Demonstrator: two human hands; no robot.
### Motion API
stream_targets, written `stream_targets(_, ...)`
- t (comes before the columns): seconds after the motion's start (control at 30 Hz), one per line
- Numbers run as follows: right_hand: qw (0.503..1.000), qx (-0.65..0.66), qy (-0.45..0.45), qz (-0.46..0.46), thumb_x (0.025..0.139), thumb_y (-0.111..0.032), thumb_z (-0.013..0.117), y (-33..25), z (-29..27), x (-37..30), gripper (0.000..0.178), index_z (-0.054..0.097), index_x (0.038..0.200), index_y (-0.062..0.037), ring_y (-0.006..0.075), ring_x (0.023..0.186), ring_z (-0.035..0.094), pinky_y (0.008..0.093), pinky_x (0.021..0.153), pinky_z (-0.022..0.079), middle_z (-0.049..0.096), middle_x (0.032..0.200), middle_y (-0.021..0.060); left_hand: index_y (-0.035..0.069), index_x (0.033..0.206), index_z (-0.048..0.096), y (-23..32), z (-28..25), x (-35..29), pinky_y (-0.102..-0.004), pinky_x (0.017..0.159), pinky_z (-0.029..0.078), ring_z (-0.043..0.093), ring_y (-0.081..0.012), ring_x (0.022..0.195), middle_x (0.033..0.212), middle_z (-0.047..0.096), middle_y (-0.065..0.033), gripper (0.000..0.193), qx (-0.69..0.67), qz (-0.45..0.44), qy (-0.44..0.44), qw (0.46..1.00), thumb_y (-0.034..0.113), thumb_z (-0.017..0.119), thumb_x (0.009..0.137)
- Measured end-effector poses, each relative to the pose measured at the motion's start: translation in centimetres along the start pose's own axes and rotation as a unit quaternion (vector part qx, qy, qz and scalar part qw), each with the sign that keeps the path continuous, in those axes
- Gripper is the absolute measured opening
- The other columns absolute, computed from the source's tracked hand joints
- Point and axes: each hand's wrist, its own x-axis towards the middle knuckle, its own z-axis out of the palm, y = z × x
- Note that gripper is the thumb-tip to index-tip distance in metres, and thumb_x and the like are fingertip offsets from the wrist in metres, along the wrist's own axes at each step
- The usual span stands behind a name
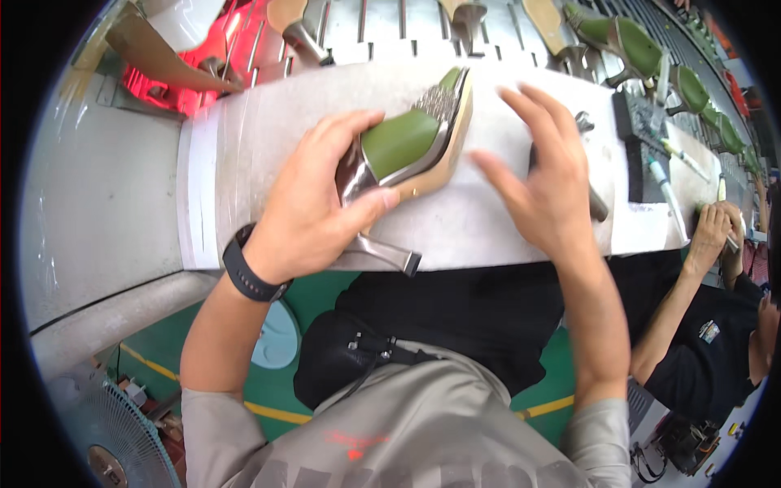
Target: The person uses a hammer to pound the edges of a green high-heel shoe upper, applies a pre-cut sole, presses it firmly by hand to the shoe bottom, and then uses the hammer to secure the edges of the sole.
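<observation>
My left hand (313,195) is wrapped round a high-heeled shoe (439,134), thumb on the sole edge and fingers over the metallic brown back part. A green shoe last (399,145) fills the shoe, whose toe points away and to the right, with a glittery strap across the front. Its slim heel (390,254) sticks out below my palm toward the table's near edge. To the right of the shoe, not touching it, my right hand (549,175) is open with thumb and fingers apart. Behind that hand lies a tool with a metal end (584,122), mostly hidden.
Along the far side runs a slatted metal conveyor (382,28) carrying several shoe parts and green lasts (634,49). A red-lit area (183,77) is at far left. Pens (667,191) lie by a dark block (639,146). A co-worker's hands (716,228) work at right.
</observation>
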Motion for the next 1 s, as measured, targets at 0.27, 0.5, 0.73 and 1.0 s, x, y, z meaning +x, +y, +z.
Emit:
stream_targets(0.27,0.983,-0.174,-0.002,0.057,0.078,0.007,0.061,2.4,-3.0,-3.4,0.057,0.066,0.134,-0.0019,0.0367,0.099,0.063,0.0459,0.085,0.052,0.064,0.105,0.0151,0.004,0.164,0.031,1.9,1.5,5.2,-0.0459,0.106,0.050,0.063,-0.0463,0.122,0.136,0.062,-0.0295,0.109,0.145,0.088,-0.052,0.984,0.027,0.091,0.076)
stream_targets(0.5,0.918,0.298,-0.047,0.259,0.086,-0.007,0.085,-1.0,-4.3,-0.6,0.034,0.074,0.118,-0.0021,0.0144,0.082,0.068,0.0249,0.078,0.052,0.073,0.094,0.0094,0.004,0.164,0.031,1.9,1.1,5.7,-0.0490,0.095,0.052,0.064,-0.0501,0.109,0.123,0.066,-0.0292,0.113,0.121,0.059,-0.093,0.986,0.024,0.092,0.071)
stream_targets(0.73,0.831,0.453,-0.085,0.312,0.087,-0.016,0.075,-2.2,-3.5,3.2,0.032,0.069,0.108,0.0071,0.0300,0.103,0.073,0.0413,0.094,0.058,0.075,0.112,0.0255,0.000,0.164,0.030,2.4,0.7,6.3,-0.0471,0.086,0.051,0.066,-0.0421,0.100,0.120,0.067,-0.0228,0.116,0.152,0.052,-0.141,0.977,0.022,0.092,0.069)
stream_targets(1.0,0.866,0.407,-0.148,0.251,0.089,-0.002,0.080,-1.3,-3.7,5.9,0.027,0.069,0.112,0.0040,0.0205,0.097,0.076,0.0318,0.086,0.060,0.077,0.107,0.0159,-0.003,0.163,0.029,1.8,0.1,6.7,-0.0461,0.082,0.047,0.065,-0.0364,0.098,0.119,0.065,-0.0183,0.120,0.111,0.051,-0.150,0.981,0.024,0.094,0.066)
